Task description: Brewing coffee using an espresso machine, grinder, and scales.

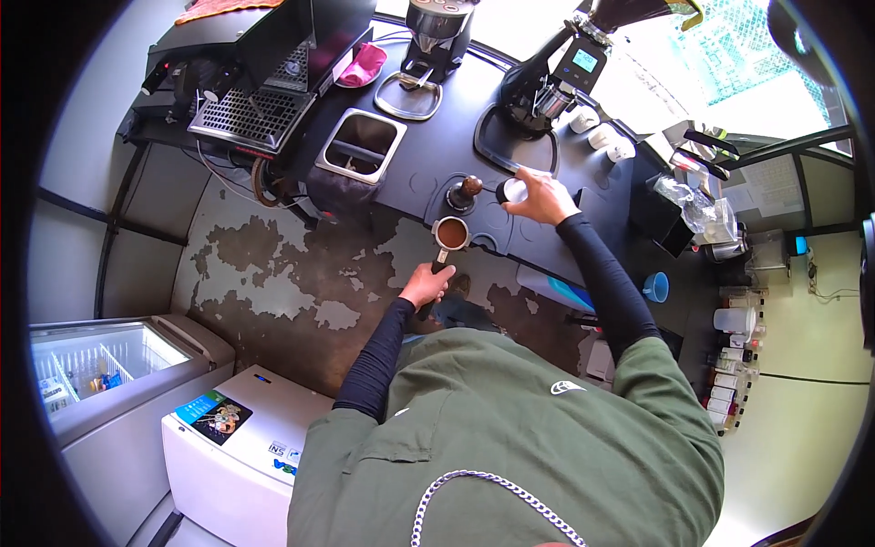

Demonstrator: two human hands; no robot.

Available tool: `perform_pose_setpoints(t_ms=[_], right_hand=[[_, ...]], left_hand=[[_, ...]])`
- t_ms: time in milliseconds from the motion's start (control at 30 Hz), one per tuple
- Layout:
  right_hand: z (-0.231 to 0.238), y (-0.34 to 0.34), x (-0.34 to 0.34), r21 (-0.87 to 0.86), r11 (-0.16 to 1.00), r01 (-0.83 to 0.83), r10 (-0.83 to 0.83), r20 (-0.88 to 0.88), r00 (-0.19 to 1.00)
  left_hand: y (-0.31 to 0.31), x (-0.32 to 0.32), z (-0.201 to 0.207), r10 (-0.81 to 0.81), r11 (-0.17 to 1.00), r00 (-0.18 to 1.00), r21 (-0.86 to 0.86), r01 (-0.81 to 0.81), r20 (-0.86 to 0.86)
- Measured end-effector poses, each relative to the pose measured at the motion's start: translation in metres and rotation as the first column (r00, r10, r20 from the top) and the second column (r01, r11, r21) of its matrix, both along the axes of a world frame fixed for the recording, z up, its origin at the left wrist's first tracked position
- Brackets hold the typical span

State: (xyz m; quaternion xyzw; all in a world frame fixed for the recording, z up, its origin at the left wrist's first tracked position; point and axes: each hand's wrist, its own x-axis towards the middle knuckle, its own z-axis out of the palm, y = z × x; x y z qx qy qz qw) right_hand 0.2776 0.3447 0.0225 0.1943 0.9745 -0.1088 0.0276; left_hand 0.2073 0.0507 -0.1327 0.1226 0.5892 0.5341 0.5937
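Observation:
My left hand [427,286] is wrapped round the handle of a portafilter [452,234], held level just off the counter's front edge. Brown ground coffee fills its basket. Over the counter, my right hand [545,199] grips a small round cup [513,190], dark outside and pale inside; the fingers partly cover it. Between the two hands, a tamper [465,191] with a brown knob stands on a dark mat.
Left of the tamper, a steel knock box [361,146] is set in the black counter [415,173]. An espresso machine [264,100] stands beyond it. Two grinders [436,41] [556,77] and several white cups [602,137] line the back. A blue cup [655,287] sits at right.

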Motion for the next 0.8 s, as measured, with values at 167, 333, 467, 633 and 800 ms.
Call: perform_pose_setpoints(t_ms=[167,333,467,633,800], right_hand=[[-0.033,-0.021,0.004,-0.021,0.997,0.075,-0.07,0.2,0.977],[-0.039,-0.027,0.003,-0.017,0.995,0.103,-0.098,0.194,0.976],[-0.017,-0.034,-0.022,0.036,0.998,-0.045,0.049,-0.122,0.991],[-0.03,-0.041,-0.051,-0.121,0.978,-0.169,0.161,-0.078,0.984],[0.018,-0.076,-0.046,-0.201,0.968,-0.151,0.107,-0.215,0.971]], left_hand=[[0.0,-0.002,0.009,-0.032,0.998,0.999,-0.054,0.03,-0.038],[0.001,0.001,0.006,-0.007,0.998,0.999,-0.056,0.005,-0.041],[-0.002,0.001,0.004,0.008,0.999,1.0,-0.032,-0.009,-0.01],[0.002,0.002,0.006,0.008,1.0,0.999,-0.027,-0.009,-0.05],[-0.002,0.002,0.004,0.045,0.998,0.998,-0.037,-0.047,-0.043]])
